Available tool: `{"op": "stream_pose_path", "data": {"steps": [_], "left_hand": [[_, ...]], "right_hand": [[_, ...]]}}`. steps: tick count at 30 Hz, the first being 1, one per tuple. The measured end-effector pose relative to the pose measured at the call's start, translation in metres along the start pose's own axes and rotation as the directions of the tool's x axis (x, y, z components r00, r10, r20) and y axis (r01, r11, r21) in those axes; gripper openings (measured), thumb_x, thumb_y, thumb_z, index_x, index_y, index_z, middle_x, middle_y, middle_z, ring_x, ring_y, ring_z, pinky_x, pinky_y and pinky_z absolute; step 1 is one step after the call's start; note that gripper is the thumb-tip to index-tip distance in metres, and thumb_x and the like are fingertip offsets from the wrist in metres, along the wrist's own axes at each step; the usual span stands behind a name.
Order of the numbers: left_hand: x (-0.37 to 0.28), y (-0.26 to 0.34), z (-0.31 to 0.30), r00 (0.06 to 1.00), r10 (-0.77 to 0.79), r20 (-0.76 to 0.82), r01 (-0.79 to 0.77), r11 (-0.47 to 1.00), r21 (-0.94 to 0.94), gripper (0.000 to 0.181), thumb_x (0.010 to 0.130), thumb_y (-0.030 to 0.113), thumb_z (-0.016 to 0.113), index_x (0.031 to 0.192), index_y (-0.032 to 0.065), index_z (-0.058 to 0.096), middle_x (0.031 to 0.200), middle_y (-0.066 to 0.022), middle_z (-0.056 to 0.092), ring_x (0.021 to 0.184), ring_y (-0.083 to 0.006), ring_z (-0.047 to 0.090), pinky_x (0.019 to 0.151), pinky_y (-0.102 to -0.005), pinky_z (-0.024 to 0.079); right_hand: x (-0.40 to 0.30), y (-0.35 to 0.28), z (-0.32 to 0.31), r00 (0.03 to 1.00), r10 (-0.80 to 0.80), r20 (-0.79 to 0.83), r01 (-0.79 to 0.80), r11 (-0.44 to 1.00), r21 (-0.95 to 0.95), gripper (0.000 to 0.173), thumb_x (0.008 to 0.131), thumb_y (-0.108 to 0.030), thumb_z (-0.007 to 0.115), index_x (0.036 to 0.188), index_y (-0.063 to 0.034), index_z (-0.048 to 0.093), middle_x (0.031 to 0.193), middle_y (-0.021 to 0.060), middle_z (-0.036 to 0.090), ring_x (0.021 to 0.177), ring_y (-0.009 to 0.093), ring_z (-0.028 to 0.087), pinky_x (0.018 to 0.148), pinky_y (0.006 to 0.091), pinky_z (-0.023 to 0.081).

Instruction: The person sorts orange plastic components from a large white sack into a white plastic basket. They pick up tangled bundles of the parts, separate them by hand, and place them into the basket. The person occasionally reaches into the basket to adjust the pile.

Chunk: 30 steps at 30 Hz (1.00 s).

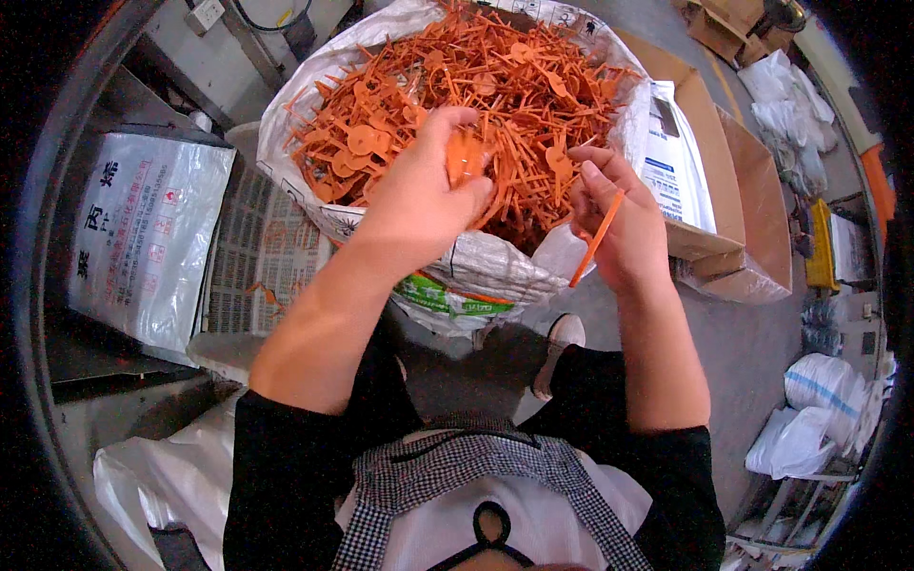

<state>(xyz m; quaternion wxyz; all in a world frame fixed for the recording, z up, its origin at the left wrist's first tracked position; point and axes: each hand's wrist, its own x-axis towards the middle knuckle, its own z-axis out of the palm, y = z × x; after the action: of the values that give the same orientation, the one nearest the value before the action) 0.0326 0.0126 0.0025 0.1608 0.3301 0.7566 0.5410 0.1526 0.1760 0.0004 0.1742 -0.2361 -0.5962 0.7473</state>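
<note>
My left hand [427,187] is curled around a glossy, rounded orange plastic piece [465,158], just above the heap. Its far fingers are partly hidden. To the right, my right hand [620,221] pinches a thin orange plastic strip [598,237], which slants down past the sack's near rim. Below both hands, a large white woven sack [493,260] stands with its mouth spread wide. Orange plastic scraps [525,160] fill it, mostly thin sticks with flat round discs [365,140] among them.
Open cardboard boxes [750,207] stand right of the sack, with a printed white bag [675,160] against them. At left, a grey slotted panel [260,235] adjoins a printed silvery bag [153,243]. White bundles [821,389] lie at far right. My shoe [564,342] is near the sack's base.
</note>
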Motion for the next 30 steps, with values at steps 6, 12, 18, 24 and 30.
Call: {"op": "stream_pose_path", "data": {"steps": [6,12,18,24,30], "left_hand": [[-0.007,0.007,0.023,0.946,-0.111,0.303,0.252,0.842,-0.478,0.016,0.085,0.008,0.056,0.101,0.0051,0.059,0.075,0.0024,0.057,0.062,-0.0039,0.052,0.057,-0.0181,0.042],[-0.013,0.011,0.035,0.946,-0.058,0.319,0.222,0.833,-0.507,0.015,0.084,0.011,0.061,0.096,0.0018,0.063,0.069,0.0025,0.056,0.06,-0.0032,0.048,0.053,-0.018,0.039],[-0.028,0.028,0.028,0.955,0.142,0.262,-0.05,0.943,-0.329,0.026,0.072,0.016,0.074,0.093,0.0034,0.067,0.077,0.0007,0.061,0.059,-0.0037,0.046,0.051,-0.0195,0.036],[-0.039,0.037,0.036,0.925,0.322,0.201,-0.312,0.947,-0.079,0.03,0.066,0.015,0.077,0.093,0.0049,0.068,0.074,-0.0011,0.063,0.051,-0.007,0.045,0.049,-0.0216,0.036],[-0.019,0.022,0.032,0.972,-0.007,0.236,0.082,0.947,-0.31,0.016,0.08,0.009,0.063,0.094,0.0003,0.066,0.078,-0.0008,0.064,0.059,-0.0071,0.055,0.053,-0.0197,0.044]], "right_hand": [[-0.006,0.009,0.01,0.976,-0.202,0.087,0.147,0.893,0.426,0.031,0.097,-0.032,0.041,0.098,-0.0027,0.051,0.07,0.0038,0.047,0.062,0.012,0.043,0.057,0.0255,0.037],[-0.009,0.016,0.015,0.915,-0.402,0.031,0.357,0.844,0.399,0.035,0.098,-0.036,0.036,0.089,-0.0045,0.05,0.071,0.0041,0.048,0.065,0.013,0.045,0.06,0.0246,0.038],[-0.028,-0.003,0.005,0.922,-0.386,-0.02,0.371,0.898,-0.236,0.028,0.097,-0.026,0.043,0.082,-0.0043,0.05,0.067,0.0013,0.047,0.061,0.01,0.042,0.056,0.0244,0.036],[-0.021,-0.008,0.005,0.878,-0.478,-0.031,0.367,0.712,-0.599,0.02,0.093,-0.017,0.05,0.081,-0.0014,0.051,0.064,0.0056,0.05,0.061,0.012,0.045,0.056,0.0293,0.04],[-0.021,-0.007,-0.003,0.857,-0.506,0.103,0.499,0.763,-0.411,0.021,0.082,-0.005,0.059,0.101,-0.0022,0.052,0.085,0.0059,0.055,0.073,0.014,0.049,0.066,0.0264,0.042]]}}
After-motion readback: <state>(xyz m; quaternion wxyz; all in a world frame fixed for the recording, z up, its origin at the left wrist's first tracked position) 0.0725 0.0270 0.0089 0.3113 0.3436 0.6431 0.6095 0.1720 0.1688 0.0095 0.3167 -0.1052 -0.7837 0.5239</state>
